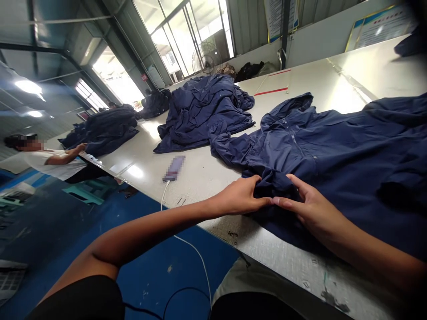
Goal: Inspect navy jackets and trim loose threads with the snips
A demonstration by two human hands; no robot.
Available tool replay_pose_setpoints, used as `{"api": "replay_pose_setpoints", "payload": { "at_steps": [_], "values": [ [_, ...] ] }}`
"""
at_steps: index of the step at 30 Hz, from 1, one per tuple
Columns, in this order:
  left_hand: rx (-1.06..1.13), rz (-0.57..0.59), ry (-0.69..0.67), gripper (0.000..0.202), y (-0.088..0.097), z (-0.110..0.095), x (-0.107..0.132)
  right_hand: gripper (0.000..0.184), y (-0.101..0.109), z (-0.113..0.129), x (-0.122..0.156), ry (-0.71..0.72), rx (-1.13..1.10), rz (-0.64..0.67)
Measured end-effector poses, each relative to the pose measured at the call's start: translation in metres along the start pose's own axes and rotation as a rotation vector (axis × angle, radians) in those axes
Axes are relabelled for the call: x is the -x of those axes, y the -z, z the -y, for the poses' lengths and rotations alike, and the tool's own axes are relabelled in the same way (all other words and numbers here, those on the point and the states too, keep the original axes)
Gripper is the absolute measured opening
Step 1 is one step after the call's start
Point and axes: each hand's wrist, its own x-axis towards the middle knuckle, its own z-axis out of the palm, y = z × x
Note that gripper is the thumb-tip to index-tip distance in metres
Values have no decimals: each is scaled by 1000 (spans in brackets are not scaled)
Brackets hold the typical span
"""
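A navy blue jacket (pixel 343 151) with a zip lies spread over the right part of the table, close to the front edge. My left hand (pixel 245 194) pinches a fold of its cloth between thumb and fingers. From the other side, my right hand (pixel 308 202) grips the same bunched part. The two thumb tips meet at the fold, and some fingertips are hidden in the cloth.
The long white table (pixel 207 178) bears a heap of navy garments (pixel 207 106), a plugged-in phone (pixel 174 169) and another garment pile (pixel 103 129). A seated person (pixel 56 160) handles that pile. A white cable (pixel 196 251) hangs over the edge. Behind stands a fan (pixel 207 58).
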Motion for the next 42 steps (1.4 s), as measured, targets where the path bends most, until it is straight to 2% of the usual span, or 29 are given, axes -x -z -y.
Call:
{"api": "replay_pose_setpoints", "payload": {
  "at_steps": [3,5,7,9,10,13,15,18,20,22,25,28,33,38,42],
  "values": [
    [-286,95,-10,44,15,-11,-8,51,2,2,2,207,367,-23],
    [-501,70,-44,41,21,-19,-12,31,2,3,5,390,607,3],
    [-603,40,-102,30,21,-27,-15,25,0,2,9,571,812,16],
    [-556,58,-130,16,17,-31,-16,29,-2,2,14,681,982,-15],
    [-481,55,-120,14,13,-31,-16,32,-3,2,16,688,1056,-36],
    [-194,5,-84,23,0,-24,-18,36,-7,6,20,606,1144,-108],
    [19,24,-40,26,-9,-14,-19,36,-9,10,21,532,1056,-117],
    [466,32,128,27,-22,0,-17,32,-9,14,18,326,819,-114],
    [695,-38,219,29,-29,3,-11,24,-8,16,16,139,611,-125],
    [852,-119,266,26,-33,2,-5,17,-7,16,13,-27,307,-121],
    [1082,-235,310,17,-32,-3,4,15,-6,18,8,-183,-153,-58],
    [1214,-284,329,12,-30,-3,7,22,-6,20,3,-191,-332,-17],
    [1384,-324,333,14,-32,-1,3,24,-7,19,-2,-115,-336,23],
    [1471,-250,436,30,-34,-6,-2,24,-9,19,0,-181,-397,0],
    [1491,-233,389,26,-35,-6,-3,22,-13,25,3,-182,-407,65]
  ]
}}
